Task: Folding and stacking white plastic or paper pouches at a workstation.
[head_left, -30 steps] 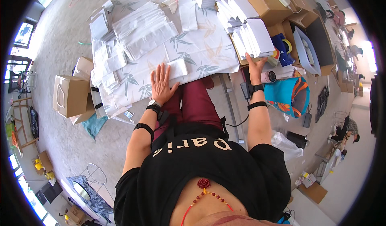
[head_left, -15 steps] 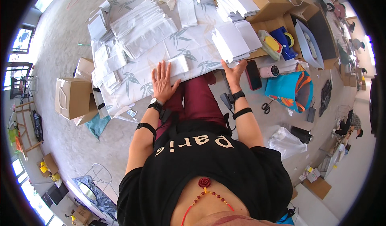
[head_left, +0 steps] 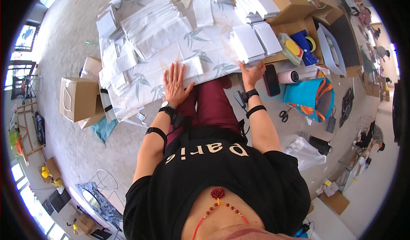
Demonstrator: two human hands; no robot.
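— Fingers of my left hand [head_left: 175, 83] lay spread flat beside the folded white paper packet [head_left: 193, 66], mid-frame; the right hand [head_left: 251, 74] rested open by the white stack [head_left: 246, 43].

— So smoothing; I judged gripping the packet came next.

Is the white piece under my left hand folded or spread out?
Folded: the white piece is a narrow layered strip, pinned under the left hand.
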